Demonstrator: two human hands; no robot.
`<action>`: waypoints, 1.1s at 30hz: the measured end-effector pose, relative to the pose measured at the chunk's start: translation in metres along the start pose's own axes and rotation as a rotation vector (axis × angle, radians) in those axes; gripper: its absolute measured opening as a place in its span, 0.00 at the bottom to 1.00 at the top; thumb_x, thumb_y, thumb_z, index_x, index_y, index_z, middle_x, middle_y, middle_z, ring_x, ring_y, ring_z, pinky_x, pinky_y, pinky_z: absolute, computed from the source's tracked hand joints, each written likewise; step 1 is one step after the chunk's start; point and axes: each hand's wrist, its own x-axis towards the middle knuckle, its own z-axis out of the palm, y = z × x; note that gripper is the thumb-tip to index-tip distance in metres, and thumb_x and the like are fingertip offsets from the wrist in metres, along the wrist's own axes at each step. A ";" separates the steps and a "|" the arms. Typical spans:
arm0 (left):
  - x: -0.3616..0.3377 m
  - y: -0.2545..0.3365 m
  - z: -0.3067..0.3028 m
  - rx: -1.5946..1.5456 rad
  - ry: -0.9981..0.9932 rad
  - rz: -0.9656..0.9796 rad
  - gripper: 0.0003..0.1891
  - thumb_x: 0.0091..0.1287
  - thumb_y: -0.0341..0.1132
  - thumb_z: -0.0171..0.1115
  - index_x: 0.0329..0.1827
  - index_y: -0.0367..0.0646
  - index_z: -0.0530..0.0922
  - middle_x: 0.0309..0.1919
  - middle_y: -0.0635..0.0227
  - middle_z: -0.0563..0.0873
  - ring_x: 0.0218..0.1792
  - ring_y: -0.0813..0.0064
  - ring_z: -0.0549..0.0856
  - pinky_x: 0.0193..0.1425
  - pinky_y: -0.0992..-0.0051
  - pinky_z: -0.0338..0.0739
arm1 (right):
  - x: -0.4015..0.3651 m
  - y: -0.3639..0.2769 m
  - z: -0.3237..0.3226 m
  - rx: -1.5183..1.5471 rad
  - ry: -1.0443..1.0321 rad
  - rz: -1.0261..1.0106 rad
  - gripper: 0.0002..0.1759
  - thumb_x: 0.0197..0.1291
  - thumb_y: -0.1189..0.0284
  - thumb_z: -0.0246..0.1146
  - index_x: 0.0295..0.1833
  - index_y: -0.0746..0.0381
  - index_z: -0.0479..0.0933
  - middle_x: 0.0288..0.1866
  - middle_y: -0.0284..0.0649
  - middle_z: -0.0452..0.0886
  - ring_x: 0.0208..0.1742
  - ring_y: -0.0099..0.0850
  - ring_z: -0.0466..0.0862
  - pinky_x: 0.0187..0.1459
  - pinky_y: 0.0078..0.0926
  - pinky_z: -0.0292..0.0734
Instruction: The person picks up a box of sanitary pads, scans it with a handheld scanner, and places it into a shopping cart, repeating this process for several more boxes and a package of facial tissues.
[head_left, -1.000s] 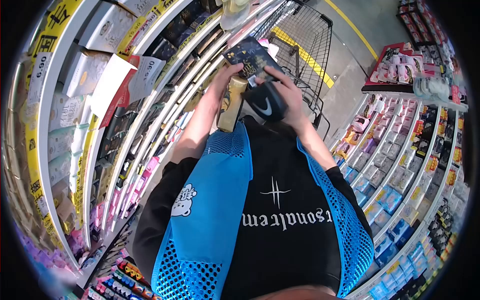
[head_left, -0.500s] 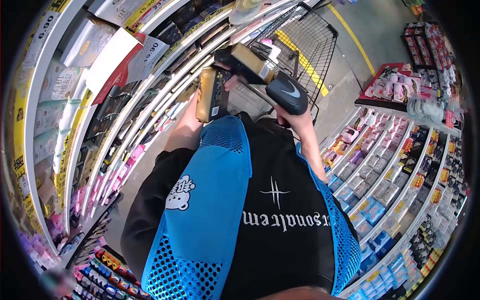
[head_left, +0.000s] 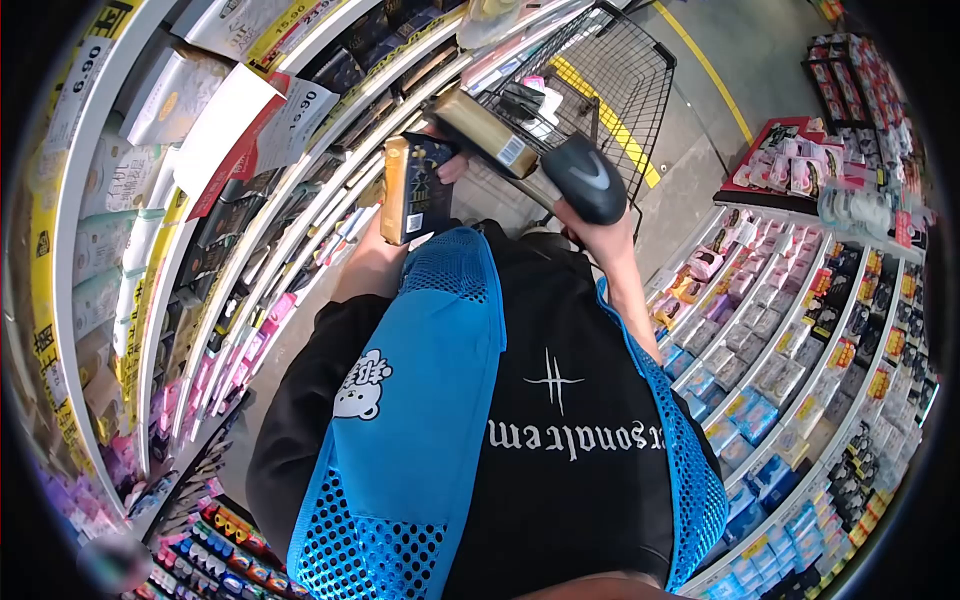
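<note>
My left hand [head_left: 452,168] is closed around a black-and-gold box [head_left: 415,190], its fingertips showing at the far side and its palm hidden. Just beyond is a second gold box [head_left: 485,132] with a white barcode label on its end. It seems to be held along with the first, though its grip is hidden. My right hand [head_left: 602,238] grips a black handheld barcode scanner [head_left: 585,180] with a grey curved mark. The scanner's head is beside the barcode end of the second box, with a small gap between them.
A wire shopping cart [head_left: 640,100] stands ahead with a few packages inside. Shelves [head_left: 300,130] with boxes and price tags rise on my left. Low sloped racks of small packets [head_left: 745,350] run along my right. A yellow line [head_left: 705,70] crosses the floor.
Both boxes have shifted slightly left and turned, so the second box's barcode shows more clearly. The scanner has tilted and moved a little to the right and up.
</note>
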 end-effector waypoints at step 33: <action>0.007 -0.045 0.044 0.300 0.893 -0.275 0.20 0.77 0.48 0.62 0.60 0.42 0.77 0.48 0.64 0.88 0.45 0.74 0.89 0.52 0.70 0.86 | 0.185 0.251 -0.110 0.733 0.540 0.781 0.12 0.65 0.69 0.70 0.46 0.60 0.74 0.31 0.38 0.79 0.18 0.28 0.74 0.15 0.18 0.71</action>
